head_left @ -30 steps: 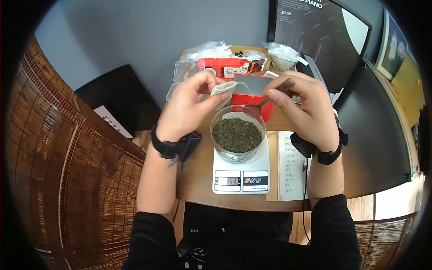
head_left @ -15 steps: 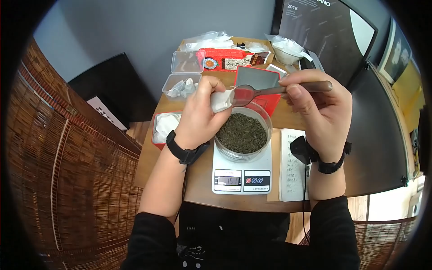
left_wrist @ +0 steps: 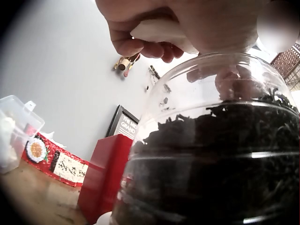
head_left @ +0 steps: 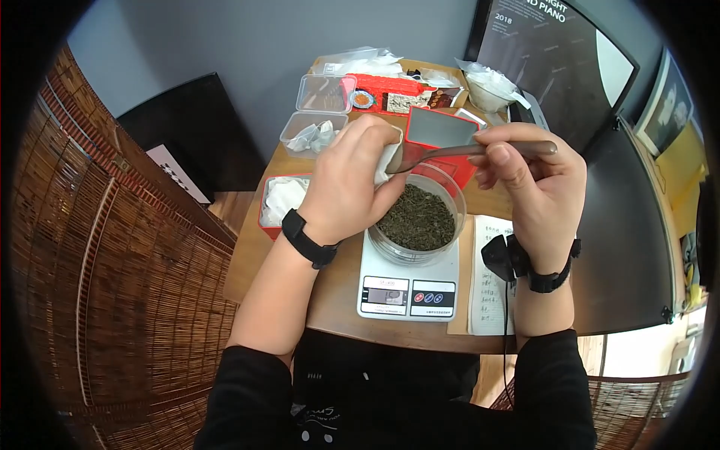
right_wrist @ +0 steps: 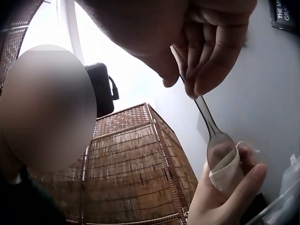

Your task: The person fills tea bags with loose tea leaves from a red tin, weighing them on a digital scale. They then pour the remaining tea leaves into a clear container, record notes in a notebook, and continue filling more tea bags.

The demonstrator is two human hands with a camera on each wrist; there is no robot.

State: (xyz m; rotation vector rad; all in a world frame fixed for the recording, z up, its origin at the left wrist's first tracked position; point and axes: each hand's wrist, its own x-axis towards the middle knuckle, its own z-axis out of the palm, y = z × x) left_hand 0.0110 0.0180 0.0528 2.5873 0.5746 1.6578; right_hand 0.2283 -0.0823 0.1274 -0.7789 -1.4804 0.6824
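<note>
My left hand (head_left: 345, 176) holds a small white pouch (head_left: 388, 161), its mouth turned toward the right. In the right wrist view the bowl of a translucent brown spoon (right_wrist: 220, 143) sits in the pouch's mouth. My right hand (head_left: 536, 172) pinches the spoon's handle between thumb and fingers, the handle end jutting out past them. Right below both hands stands a clear round tub (head_left: 409, 257) of dark green dried leaves (head_left: 420, 217). It rests on a white kitchen scale (head_left: 375, 309) whose display shows digits. In the left wrist view the tub's wall fills the foreground.
A red tin (head_left: 450, 126) stands open behind the tub. Left of it are a clear hinged box (head_left: 315, 116) with white pouches and a red box (head_left: 271, 223) of white pouches. A handwritten notebook (head_left: 489, 292) lies right of the scale. A red packet (head_left: 375, 97) lies at the back.
The spoon has risen from over the tub and swung level, its bowl now in the pouch. My left hand has turned over the pouch, covering more of it. The head view has shifted.
</note>
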